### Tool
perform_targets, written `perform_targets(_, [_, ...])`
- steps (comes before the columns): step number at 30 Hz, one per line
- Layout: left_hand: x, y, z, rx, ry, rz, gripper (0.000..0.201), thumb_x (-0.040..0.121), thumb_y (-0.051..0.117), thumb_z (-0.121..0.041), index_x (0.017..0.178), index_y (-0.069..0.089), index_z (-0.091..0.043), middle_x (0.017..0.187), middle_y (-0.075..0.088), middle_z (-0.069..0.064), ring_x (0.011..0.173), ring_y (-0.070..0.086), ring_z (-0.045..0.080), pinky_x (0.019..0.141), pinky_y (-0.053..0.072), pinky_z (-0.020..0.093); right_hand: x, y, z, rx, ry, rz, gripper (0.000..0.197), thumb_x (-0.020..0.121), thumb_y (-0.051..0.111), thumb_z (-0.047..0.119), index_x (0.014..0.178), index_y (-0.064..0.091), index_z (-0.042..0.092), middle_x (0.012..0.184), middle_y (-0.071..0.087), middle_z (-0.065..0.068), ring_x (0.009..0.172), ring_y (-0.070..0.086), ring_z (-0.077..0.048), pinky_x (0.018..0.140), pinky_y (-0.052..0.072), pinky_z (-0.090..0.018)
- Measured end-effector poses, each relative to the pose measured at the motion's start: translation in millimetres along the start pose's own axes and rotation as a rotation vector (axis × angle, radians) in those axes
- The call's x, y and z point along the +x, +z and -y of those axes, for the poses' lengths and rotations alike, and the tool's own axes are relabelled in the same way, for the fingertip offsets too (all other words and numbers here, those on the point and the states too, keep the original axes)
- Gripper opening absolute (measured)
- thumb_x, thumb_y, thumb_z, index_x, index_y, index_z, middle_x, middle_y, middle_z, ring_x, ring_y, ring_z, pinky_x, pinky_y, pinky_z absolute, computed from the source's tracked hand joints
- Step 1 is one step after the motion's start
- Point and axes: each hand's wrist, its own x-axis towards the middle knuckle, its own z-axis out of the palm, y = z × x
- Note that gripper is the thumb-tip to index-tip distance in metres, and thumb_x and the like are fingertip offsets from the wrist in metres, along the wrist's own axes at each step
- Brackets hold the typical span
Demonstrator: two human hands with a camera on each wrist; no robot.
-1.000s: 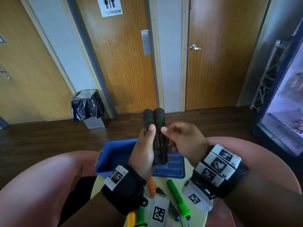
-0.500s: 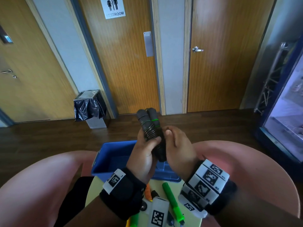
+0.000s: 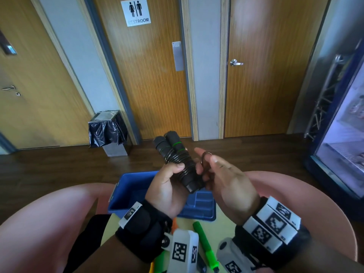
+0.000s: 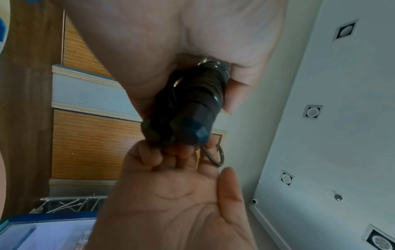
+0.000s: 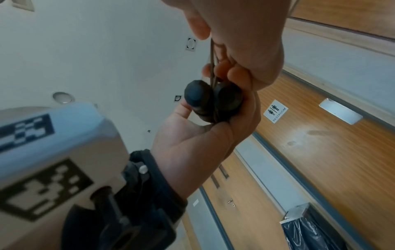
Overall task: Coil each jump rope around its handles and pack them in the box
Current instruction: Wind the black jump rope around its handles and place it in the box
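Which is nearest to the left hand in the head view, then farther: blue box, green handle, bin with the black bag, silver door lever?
1. Blue box, just beyond the left hand.
2. Green handle, on the table, nearer the camera.
3. Bin, by the left wall.
4. Door lever, far right door.

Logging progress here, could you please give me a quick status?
Left hand grips black handles, mostly coiled. Right hand pinches last rope loop. Blue box below, unobstructed.
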Motion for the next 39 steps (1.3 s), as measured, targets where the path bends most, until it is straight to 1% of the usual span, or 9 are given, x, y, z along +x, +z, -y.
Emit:
perform_targets(5, [-3.7, 1.1, -5.2, 0.025, 0.035, 0.081, 0.03, 0.089, 0.056, -0.014, 0.116, 0.055, 0.0, 0.094, 0.055, 0.021, 0.086, 0.056, 0.036, 0.078, 0.047, 0.051, -3.3, -1.3, 12.4, -0.126, -0.034, -0.025, 0.022, 0.102, 0.047, 0.029, 0.109, 0.068, 0.026, 0.076, 0.064, 0.004, 0.067, 0.052, -0.012, 0.056, 0.043, -0.025])
perform_targets(8, [-4.7, 4.7, -6.1, 0.126, 0.083, 0.063, 0.045, 0.087, 0.068, -0.015, 0.114, 0.045, 0.013, 0.097, 0.054, 0.025, 0.088, 0.055, 0.038, 0.078, 0.048, 0.052, -9.1, -5.2, 16.1, -0.372, -0.149, -0.118, 0.033, 0.104, 0.048, 0.018, 0.079, 0.07, 0.015, 0.063, 0.062, 0.0, 0.059, 0.054, -0.014, 0.057, 0.045, -0.027])
perform_targets(10, [-5.9, 8.8, -6.3, 0.188, 0.123, 0.016, 0.036, 0.084, 0.069, -0.011, 0.11, 0.051, 0.006, 0.095, 0.057, 0.025, 0.089, 0.057, 0.039, 0.078, 0.051, 0.05, -11.1, -7.4, 18.5, -0.426, -0.203, -0.156, 0.033, 0.1, 0.054, 0.015, 0.073, 0.072, 0.016, 0.058, 0.061, 0.002, 0.056, 0.054, -0.01, 0.057, 0.046, -0.025])
perform_targets(14, [-9.8, 14.7, -3.6, 0.168, 0.127, -0.072, 0.053, 0.075, 0.07, -0.011, 0.123, 0.052, 0.003, 0.105, 0.058, 0.026, 0.097, 0.06, 0.037, 0.084, 0.055, 0.044, -17.2, -4.8, 24.5, -0.506, -0.298, -0.121, 0.021, 0.095, 0.062, 0.014, 0.094, 0.077, 0.029, 0.064, 0.066, 0.018, 0.059, 0.057, 0.002, 0.061, 0.044, -0.013])
perform_targets(19, [-12.3, 20.6, -5.7, 0.128, 0.156, -0.101, 0.056, 0.072, 0.07, -0.015, 0.124, 0.053, 0.001, 0.097, 0.058, 0.02, 0.087, 0.063, 0.032, 0.072, 0.056, 0.039, -23.7, -2.4, 28.0, -0.766, -0.512, -0.118, 0.023, 0.093, 0.067, 0.012, 0.107, 0.077, 0.027, 0.088, 0.065, 0.041, 0.093, 0.065, 0.01, 0.078, 0.045, -0.005])
perform_targets(24, [-14.6, 21.2, -7.4, 0.184, 0.17, -0.128, 0.051, 0.073, 0.07, -0.017, 0.119, 0.054, -0.003, 0.095, 0.052, 0.018, 0.083, 0.057, 0.031, 0.068, 0.051, 0.037, -25.7, -4.5, 21.4, -1.075, -0.682, -0.083, 0.03, 0.094, 0.053, 0.015, 0.116, 0.073, 0.019, 0.095, 0.073, 0.005, 0.09, 0.067, -0.013, 0.075, 0.053, -0.031])
perform_targets(28, [-18.1, 21.1, -8.1, 0.208, 0.175, -0.106, 0.044, 0.074, 0.069, -0.015, 0.114, 0.054, -0.004, 0.091, 0.053, 0.018, 0.081, 0.056, 0.03, 0.066, 0.05, 0.036, -27.3, -2.8, 19.7, -1.157, -0.671, -0.054, 0.042, 0.094, 0.039, 0.021, 0.121, 0.069, 0.012, 0.093, 0.07, -0.007, 0.086, 0.067, -0.028, 0.071, 0.055, -0.043])
perform_targets(33, [-18.6, 22.0, -12.1, 0.248, 0.167, -0.1, 0.049, 0.073, 0.07, -0.014, 0.116, 0.053, 0.003, 0.093, 0.056, 0.021, 0.081, 0.059, 0.033, 0.065, 0.052, 0.037, -31.0, 0.2, 26.7, -1.343, -0.701, -0.022, 0.043, 0.078, 0.052, 0.002, 0.117, 0.069, 0.007, 0.085, 0.066, -0.007, 0.075, 0.063, -0.03, 0.062, 0.056, -0.038])
perform_targets(39, [-18.0, 21.7, -16.3, 0.299, 0.131, -0.096, 0.063, 0.068, 0.072, -0.01, 0.122, 0.047, 0.009, 0.093, 0.061, 0.022, 0.078, 0.064, 0.029, 0.065, 0.055, 0.035, -30.4, -2.0, 28.1, -1.485, -0.737, 0.029, 0.049, 0.06, 0.057, -0.001, 0.108, 0.07, 0.004, 0.077, 0.06, -0.006, 0.066, 0.058, -0.026, 0.049, 0.048, -0.034])
